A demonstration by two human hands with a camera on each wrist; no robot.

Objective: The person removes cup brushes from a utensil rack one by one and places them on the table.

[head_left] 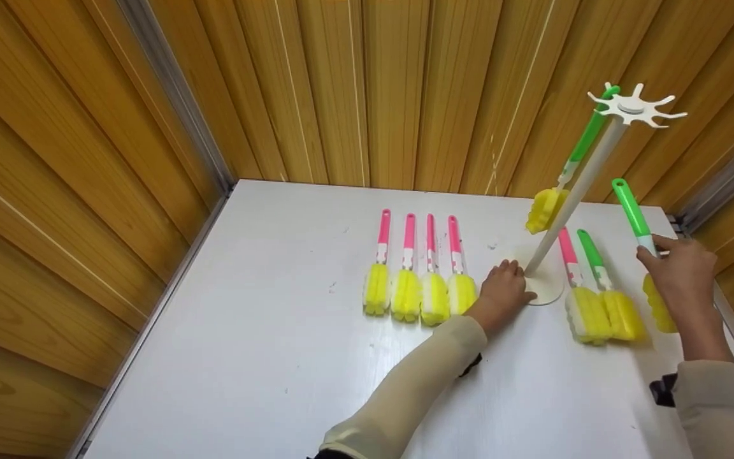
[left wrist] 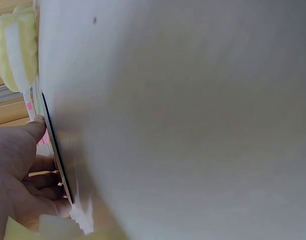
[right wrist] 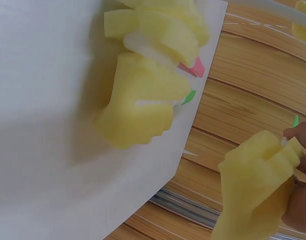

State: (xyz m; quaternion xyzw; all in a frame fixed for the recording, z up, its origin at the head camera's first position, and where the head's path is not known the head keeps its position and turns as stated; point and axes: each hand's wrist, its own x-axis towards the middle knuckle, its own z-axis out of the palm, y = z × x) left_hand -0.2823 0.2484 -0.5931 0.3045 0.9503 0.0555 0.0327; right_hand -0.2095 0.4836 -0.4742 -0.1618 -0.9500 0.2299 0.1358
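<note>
My right hand (head_left: 685,274) pinches a green-handled sponge brush (head_left: 631,207) near the white neck, its handle pointing up; its yellow sponge (right wrist: 255,190) fills the lower right of the right wrist view. My left hand (head_left: 503,288) rests on the round base (head_left: 548,293) of a white stand, thumb spread along the disc; the left wrist view shows the fingers at the base's edge (left wrist: 55,145). The stand's pole (head_left: 574,191) rises to a ring of curved hooks (head_left: 631,108). From one hook hangs another green-handled sponge brush (head_left: 587,143).
Right of the base lie a pink-handled brush (head_left: 587,313) and a green-handled brush (head_left: 623,315), their sponges touching. Several pink-handled brushes (head_left: 406,294) lie in a row to the left of the stand. Wood-look panels (head_left: 399,95) border the white table (head_left: 265,287).
</note>
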